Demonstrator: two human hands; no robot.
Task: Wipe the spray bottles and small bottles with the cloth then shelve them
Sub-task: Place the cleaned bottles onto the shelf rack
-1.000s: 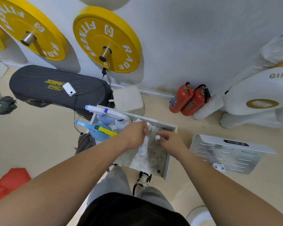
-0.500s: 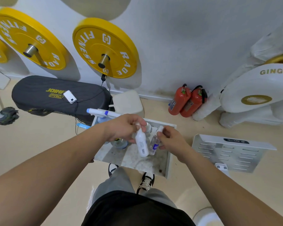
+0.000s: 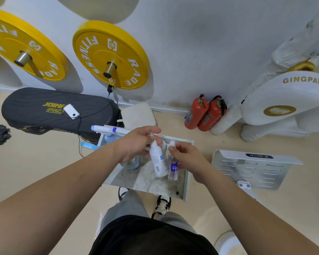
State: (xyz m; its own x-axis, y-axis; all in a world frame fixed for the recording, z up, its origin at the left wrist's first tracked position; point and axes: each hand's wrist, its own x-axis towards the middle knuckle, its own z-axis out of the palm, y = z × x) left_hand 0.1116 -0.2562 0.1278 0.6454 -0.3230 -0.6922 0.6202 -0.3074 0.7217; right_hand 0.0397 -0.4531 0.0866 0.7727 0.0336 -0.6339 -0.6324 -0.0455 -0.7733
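My left hand [image 3: 134, 142] grips a small white bottle [image 3: 157, 162] by its top, holding it above the white tray [image 3: 187, 181]. Beside it my right hand [image 3: 188, 157] pinches a small clear bottle with a blue label [image 3: 173, 168] near its cap. Both bottles hang nearly upright, side by side. A white and blue spray bottle [image 3: 107, 130] lies across the tray's far left corner, and a clear round bottle [image 3: 132, 162] stands in the tray under my left wrist. No cloth shows in view.
A white perforated metal shelf [image 3: 250, 168] lies on the floor to the right. Two red fire extinguishers [image 3: 204, 113] lean on the wall. A black bench pad [image 3: 50, 109] with a phone on it sits left. Yellow weight plates [image 3: 109, 54] hang on the wall.
Both hands have lifted the two small bottles up out of the tray, from low inside it to well above its floor.
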